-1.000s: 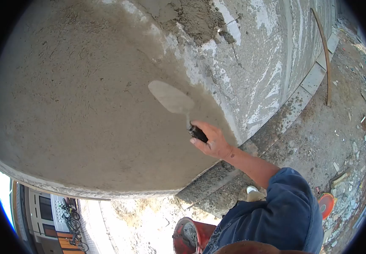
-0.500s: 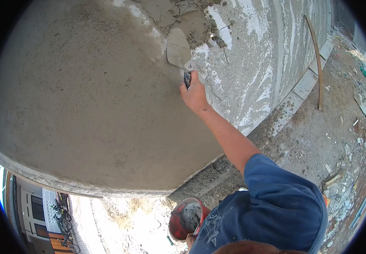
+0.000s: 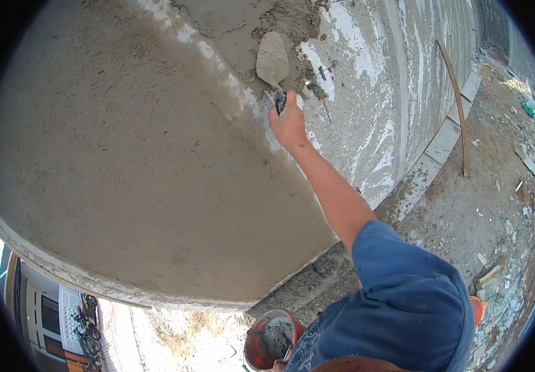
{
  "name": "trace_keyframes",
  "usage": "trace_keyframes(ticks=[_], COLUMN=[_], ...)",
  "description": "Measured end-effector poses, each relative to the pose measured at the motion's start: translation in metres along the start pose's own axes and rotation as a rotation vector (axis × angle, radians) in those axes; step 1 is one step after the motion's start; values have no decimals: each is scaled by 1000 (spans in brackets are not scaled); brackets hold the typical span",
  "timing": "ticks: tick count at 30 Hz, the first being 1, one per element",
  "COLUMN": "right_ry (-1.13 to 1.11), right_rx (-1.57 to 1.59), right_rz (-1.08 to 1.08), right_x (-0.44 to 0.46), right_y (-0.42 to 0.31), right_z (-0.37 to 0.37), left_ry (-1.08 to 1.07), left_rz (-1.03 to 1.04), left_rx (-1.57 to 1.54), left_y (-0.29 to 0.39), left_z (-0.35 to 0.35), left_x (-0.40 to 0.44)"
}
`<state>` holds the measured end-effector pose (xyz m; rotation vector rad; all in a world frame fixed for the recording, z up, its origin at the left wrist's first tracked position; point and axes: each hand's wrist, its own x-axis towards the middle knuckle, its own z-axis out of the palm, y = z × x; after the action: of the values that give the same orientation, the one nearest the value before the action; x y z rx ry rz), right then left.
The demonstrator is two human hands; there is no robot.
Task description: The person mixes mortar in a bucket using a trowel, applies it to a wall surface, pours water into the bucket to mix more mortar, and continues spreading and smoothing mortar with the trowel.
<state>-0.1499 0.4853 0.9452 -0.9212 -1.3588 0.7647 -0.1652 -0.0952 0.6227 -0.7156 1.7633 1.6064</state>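
Note:
My right hand (image 3: pixel 289 126) is wrapped round the dark handle of a trowel (image 3: pixel 272 59). The mortar-smeared blade points up and lies against or just over the wet mortar (image 3: pixel 230 31) on the upper wall (image 3: pixel 366 93); I cannot tell which. Low in the view, a red bucket (image 3: pixel 254 348) holds grey mortar (image 3: pixel 276 338). Only a bit of my left hand (image 3: pixel 278 366) shows, closed at the bucket's rim; the rest is hidden by the rim and my shirt. Smooth grey plaster (image 3: pixel 156 167) covers the wall's left part.
A curved wooden strip (image 3: pixel 459 111) leans on the bare, white-streaked wall at right. Flat slabs (image 3: pixel 444 139) line the wall's foot. Rubble (image 3: pixel 503 291) litters the ground at right. Bicycles (image 3: pixel 87 328) stand far off at lower left.
My right hand has carried the trowel up and slightly right, from the plaster's edge to the rough mortar patch. The view has shifted a little; the bucket sits slightly lower.

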Motion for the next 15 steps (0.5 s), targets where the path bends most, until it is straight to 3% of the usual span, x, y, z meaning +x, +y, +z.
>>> trace_keyframes(ticks=[6,9,12,14,15], right_ry=[-96,-214,-606,-861,-1091], right_rx=[60,26,-101,21,-36], right_rz=[100,28,50,-88,-135], right_x=[-83,-119,-160,-193,-203], right_y=[44,68,68,84,81], right_z=[37,11,-55,-77,-86], left_ry=[34,59,83,34,43], left_rz=[-18,-43,-81,-87,-42], left_rx=[-37,-81,-193,-298,-286], left_y=[-20,-36,-47,-36,-29], left_z=[-8,-17,-22,4,15], left_x=[-8,-9,-26,-63,-75])
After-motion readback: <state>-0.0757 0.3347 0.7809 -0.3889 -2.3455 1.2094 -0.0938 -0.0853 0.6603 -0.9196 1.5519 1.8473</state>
